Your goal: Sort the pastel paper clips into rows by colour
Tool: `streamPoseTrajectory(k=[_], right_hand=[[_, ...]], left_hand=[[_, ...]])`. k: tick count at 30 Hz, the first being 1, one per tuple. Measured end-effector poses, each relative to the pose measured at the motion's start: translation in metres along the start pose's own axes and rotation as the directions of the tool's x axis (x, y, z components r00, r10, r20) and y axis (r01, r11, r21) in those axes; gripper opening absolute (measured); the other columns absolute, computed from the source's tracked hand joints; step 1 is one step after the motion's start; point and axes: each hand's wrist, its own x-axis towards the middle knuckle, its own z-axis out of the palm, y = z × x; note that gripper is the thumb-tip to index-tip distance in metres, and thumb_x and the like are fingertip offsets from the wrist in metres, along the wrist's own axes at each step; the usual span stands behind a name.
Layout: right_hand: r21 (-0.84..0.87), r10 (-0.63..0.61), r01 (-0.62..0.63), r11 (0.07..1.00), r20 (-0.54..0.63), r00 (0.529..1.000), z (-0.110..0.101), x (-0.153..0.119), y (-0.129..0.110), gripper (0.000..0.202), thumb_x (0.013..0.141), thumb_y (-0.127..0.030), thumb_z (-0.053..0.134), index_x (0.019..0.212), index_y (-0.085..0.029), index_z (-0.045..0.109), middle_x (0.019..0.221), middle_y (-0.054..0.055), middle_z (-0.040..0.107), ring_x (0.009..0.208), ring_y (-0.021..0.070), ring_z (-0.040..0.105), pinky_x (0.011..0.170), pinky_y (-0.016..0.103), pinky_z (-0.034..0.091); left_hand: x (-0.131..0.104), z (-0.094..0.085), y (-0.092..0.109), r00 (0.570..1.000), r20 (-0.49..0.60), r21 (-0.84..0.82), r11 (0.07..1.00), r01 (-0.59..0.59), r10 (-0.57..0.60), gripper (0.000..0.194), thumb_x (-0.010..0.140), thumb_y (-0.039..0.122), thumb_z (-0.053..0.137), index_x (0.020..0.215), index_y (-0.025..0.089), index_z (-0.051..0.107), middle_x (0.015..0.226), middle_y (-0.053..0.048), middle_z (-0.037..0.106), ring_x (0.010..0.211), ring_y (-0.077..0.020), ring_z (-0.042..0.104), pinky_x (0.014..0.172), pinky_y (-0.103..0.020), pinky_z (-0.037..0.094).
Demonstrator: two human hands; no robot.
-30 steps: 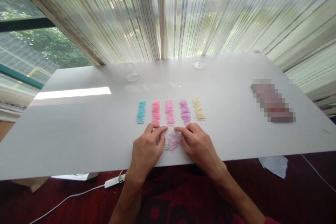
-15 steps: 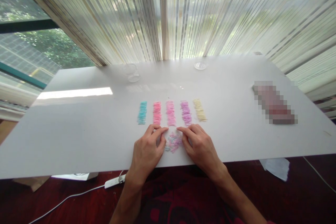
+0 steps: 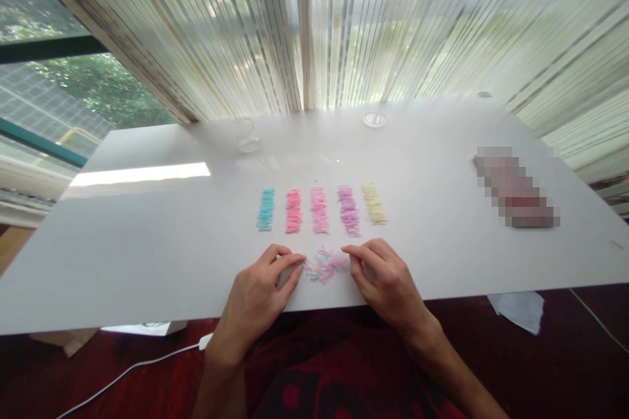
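Note:
A loose pile of small pink, purple and blue pieces (image 3: 325, 266) lies near the table's front edge. My left hand (image 3: 265, 278) is at its left side, thumb and fingertips close together; whether something small is between them is too small to tell. At the pile's right side is my right hand (image 3: 383, 272), index finger stretched out and apart from the thumb, holding nothing visible. Behind the pile lie separate columns: teal (image 3: 266, 209), coral pink (image 3: 293, 211), light pink (image 3: 319, 210), purple (image 3: 348, 211) and pale yellow (image 3: 375, 203).
The white table (image 3: 147, 236) has clear round dishes at the back, one left (image 3: 248, 143) and one near the middle (image 3: 374, 119). A blurred-out reddish object (image 3: 515, 190) lies at the right. Striped curtains hang behind.
My left hand has moved left and slightly down, away from the columns. My right hand has shifted a little right and down. More of the pile's edges show.

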Motion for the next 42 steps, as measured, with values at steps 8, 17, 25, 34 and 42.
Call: streamPoseTrajectory(k=[8, 17, 25, 34, 42], right_hand=[[0.009, -0.005, 0.005, 1.0, -0.013, 1.0, 0.0, 0.0, 0.0, 0.02, 0.1, -0.01, 0.056, 0.109, -0.021, 0.069, 0.083, 0.003, 0.063, 0.08, 0.0204, 0.062, 0.074, 0.034, 0.055], [0.021, 0.001, -0.001, 1.0, -0.004, 1.0, 0.0, 0.0, -0.001, 0.019, 0.1, -0.01, 0.056, 0.108, -0.019, 0.07, 0.083, 0.004, 0.064, 0.081, 0.0207, 0.062, 0.074, 0.034, 0.054], [0.029, 0.02, -0.02, 0.999, 0.004, 1.0, 0.001, -0.001, 0.0, 0.02, 0.101, -0.012, 0.055, 0.11, -0.022, 0.07, 0.084, 0.004, 0.065, 0.082, 0.0209, 0.063, 0.075, 0.034, 0.055], [0.064, 0.02, -0.021, 0.998, 0.019, 1.0, -0.001, 0.003, -0.004, 0.014, 0.101, -0.018, 0.059, 0.108, -0.021, 0.071, 0.087, 0.005, 0.068, 0.084, 0.0211, 0.064, 0.076, 0.035, 0.057], [0.14, -0.047, 0.037, 0.989, 0.066, 0.997, 0.004, 0.014, -0.016, 0.016, 0.1, -0.025, 0.065, 0.114, -0.022, 0.072, 0.092, 0.006, 0.07, 0.086, 0.021, 0.066, 0.077, 0.035, 0.059]], left_hand=[[0.003, 0.003, 0.007, 0.997, -0.021, -0.002, 0.997, -0.075, 0.075, 0.018, 0.101, 0.029, 0.059, 0.108, 0.027, 0.075, 0.102, 0.001, 0.07, 0.062, -0.0101, 0.062, 0.063, -0.023, 0.051], [0.004, 0.002, 0.006, 0.996, -0.044, -0.07, 0.995, -0.078, 0.075, 0.016, 0.1, 0.026, 0.06, 0.105, 0.027, 0.075, 0.099, 0.0, 0.07, 0.07, -0.0115, 0.066, 0.066, -0.022, 0.051], [0.003, -0.002, 0.004, 0.992, -0.105, -0.138, 0.987, -0.078, 0.064, 0.013, 0.1, 0.029, 0.063, 0.104, 0.026, 0.075, 0.099, 0.0, 0.068, 0.06, -0.0087, 0.056, 0.063, -0.023, 0.05], [0.005, 0.0, 0.006, 0.99, -0.137, -0.172, 0.983, -0.067, 0.043, 0.013, 0.1, 0.027, 0.064, 0.103, 0.024, 0.075, 0.097, -0.001, 0.068, 0.057, -0.0077, 0.051, 0.061, -0.022, 0.049], [0.005, -0.002, 0.008, 0.982, -0.184, -0.201, 0.977, -0.065, 0.028, 0.01, 0.098, 0.024, 0.066, 0.103, 0.023, 0.075, 0.092, 0.0, 0.068, 0.057, -0.008, 0.049, 0.061, -0.022, 0.048]])
